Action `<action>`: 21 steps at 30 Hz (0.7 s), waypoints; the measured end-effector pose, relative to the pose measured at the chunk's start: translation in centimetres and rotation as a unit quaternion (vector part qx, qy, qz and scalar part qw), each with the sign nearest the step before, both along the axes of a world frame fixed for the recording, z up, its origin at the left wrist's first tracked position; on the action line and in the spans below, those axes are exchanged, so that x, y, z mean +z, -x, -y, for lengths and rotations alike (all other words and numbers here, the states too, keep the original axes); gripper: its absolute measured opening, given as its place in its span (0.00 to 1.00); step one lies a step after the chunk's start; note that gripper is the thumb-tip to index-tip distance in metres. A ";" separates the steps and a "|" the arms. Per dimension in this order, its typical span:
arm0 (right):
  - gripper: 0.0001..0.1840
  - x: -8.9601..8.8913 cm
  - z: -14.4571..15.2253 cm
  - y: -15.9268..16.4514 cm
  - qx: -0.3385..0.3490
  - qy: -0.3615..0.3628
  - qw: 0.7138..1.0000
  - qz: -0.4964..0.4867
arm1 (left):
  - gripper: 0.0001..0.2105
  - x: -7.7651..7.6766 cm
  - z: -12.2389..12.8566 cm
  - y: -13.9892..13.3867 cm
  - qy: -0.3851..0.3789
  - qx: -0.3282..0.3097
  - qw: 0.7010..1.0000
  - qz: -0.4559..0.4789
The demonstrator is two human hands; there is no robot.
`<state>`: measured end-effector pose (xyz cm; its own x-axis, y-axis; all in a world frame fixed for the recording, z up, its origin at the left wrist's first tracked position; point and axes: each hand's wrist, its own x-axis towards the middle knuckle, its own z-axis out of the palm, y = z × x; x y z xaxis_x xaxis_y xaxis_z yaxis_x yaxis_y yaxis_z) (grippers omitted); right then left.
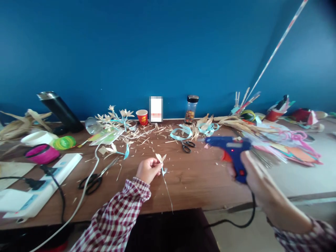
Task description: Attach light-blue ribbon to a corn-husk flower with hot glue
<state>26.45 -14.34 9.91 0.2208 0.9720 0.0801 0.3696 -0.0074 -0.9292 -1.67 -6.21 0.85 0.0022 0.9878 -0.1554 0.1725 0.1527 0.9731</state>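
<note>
Straw flower point(160, 158) on a thin stem sits pinched between the fingertips of our left hand point(148, 169) at the middle of the frame, its stem trailing down toward the table's near edge. Our right hand point(258, 175), at lower right, is wrapped around the grip of a blue glue gun point(231, 148) whose nozzle points left toward the flower, well apart from it; a black cord point(244, 218) hangs from its handle. Both hands are clamped on what they carry and held wide of each other above the wooden table point(194, 182). Black scissors point(96, 178) lie at lower left beside a white power strip point(39, 190). A smaller pair of scissors point(187, 146) rests near light blue ribbon loops point(181, 133) at center. Against the blue wall stand a red cup point(142, 117) and a glass jar point(191, 109).
</note>
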 end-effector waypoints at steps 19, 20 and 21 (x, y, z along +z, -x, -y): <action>0.21 -6.4 -0.9 6.8 0.226 0.067 0.968 0.082 | 0.03 -0.9 -0.4 -0.2 -0.007 -0.017 0.999 -0.038; 0.21 -6.4 -0.9 7.0 0.227 0.067 0.968 0.085 | 0.03 -1.0 -0.4 -0.2 -0.007 -0.014 0.999 -0.040; 0.21 -6.4 -1.0 7.1 0.230 0.067 0.967 0.090 | 0.03 -1.1 -0.4 -0.2 -0.008 -0.012 0.999 -0.043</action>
<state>19.37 -13.39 3.51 -0.2435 0.9683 -0.0556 0.5183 0.0815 -0.8513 -1.49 -5.77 -0.23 0.0129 0.9901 -0.1399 0.2598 0.1318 0.9566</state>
